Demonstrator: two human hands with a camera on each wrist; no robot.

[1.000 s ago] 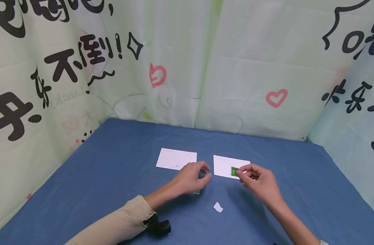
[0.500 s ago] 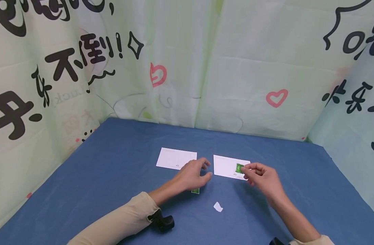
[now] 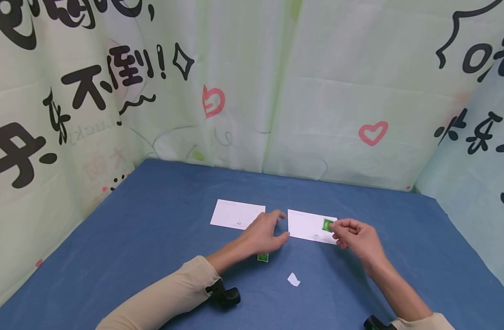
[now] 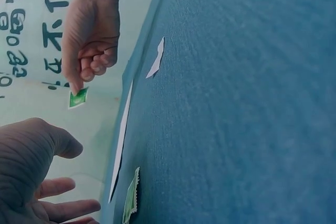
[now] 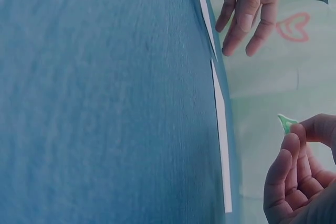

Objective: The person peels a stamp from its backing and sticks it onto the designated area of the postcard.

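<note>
My right hand (image 3: 359,240) pinches a small green stamp (image 3: 328,224) between thumb and forefinger, above the right end of a white card or envelope (image 3: 302,224). In the right wrist view the stamp (image 5: 286,123) is off the surface, its edge curling. My left hand (image 3: 263,234), fingers apart, holds nothing; it hovers between the two cards, near the left edge of the right one. Under that wrist a second green stamp (image 3: 263,258) lies on the blue cloth; its perforated edge (image 4: 137,187) shows in the left wrist view.
A second white card (image 3: 231,213) lies to the left, its right corner behind my left hand. A torn white paper scrap (image 3: 293,279) lies nearer to me. Blue cloth (image 3: 173,247) covers the table, with a printed curtain (image 3: 309,91) around it.
My right hand has carried the stamp rightwards over the card, towards its upper right corner. My left hand and forearm have shifted slightly right, uncovering more of the stamp on the cloth.
</note>
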